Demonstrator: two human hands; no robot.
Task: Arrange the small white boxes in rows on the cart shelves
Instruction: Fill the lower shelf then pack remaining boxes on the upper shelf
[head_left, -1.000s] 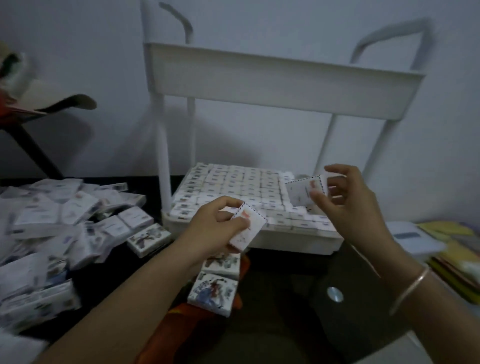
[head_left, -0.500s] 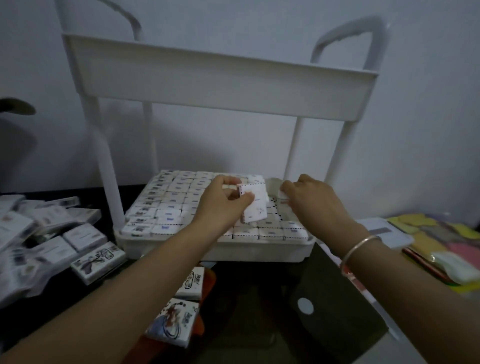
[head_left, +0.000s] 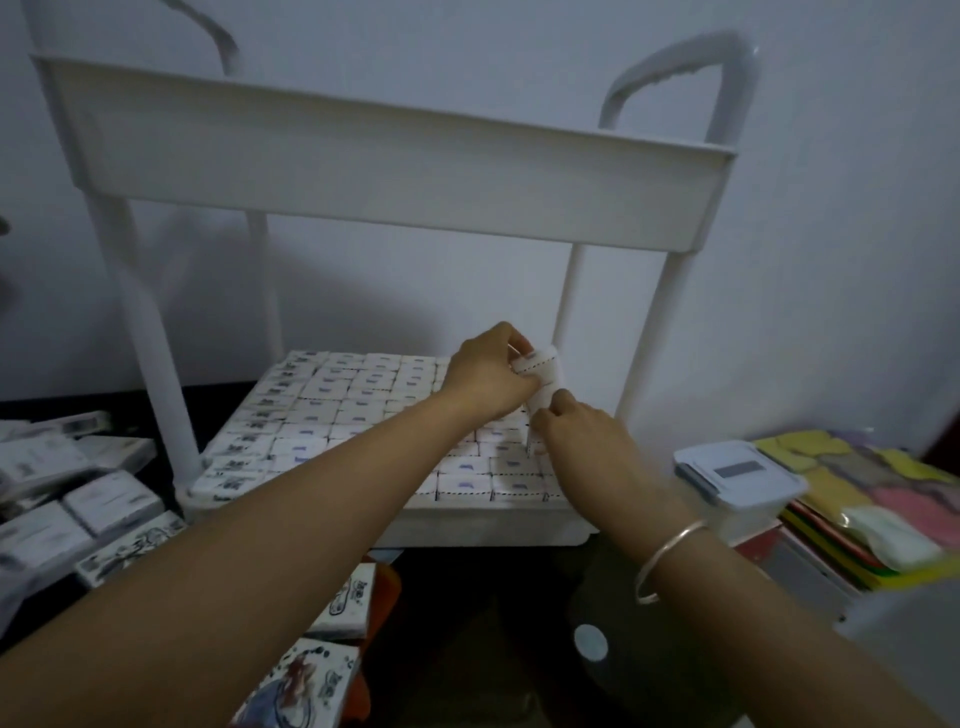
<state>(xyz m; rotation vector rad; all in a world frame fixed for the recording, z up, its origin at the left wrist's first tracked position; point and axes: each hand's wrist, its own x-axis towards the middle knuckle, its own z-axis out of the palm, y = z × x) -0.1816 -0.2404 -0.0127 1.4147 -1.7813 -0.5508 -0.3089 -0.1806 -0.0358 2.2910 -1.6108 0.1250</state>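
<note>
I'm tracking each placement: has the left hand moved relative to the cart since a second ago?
Yes. The left hand, gripping a small white box, went from in front of the lower shelf to over its back right corner.

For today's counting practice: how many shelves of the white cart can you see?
2. The upper shelf spans the top; the lower shelf, packed with small white boxes, sits beneath it. No others show.

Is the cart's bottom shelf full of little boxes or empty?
Nearly full. Rows of small white boxes cover the lower shelf; the left hand and right hand hold one more box over its far right corner.
</note>
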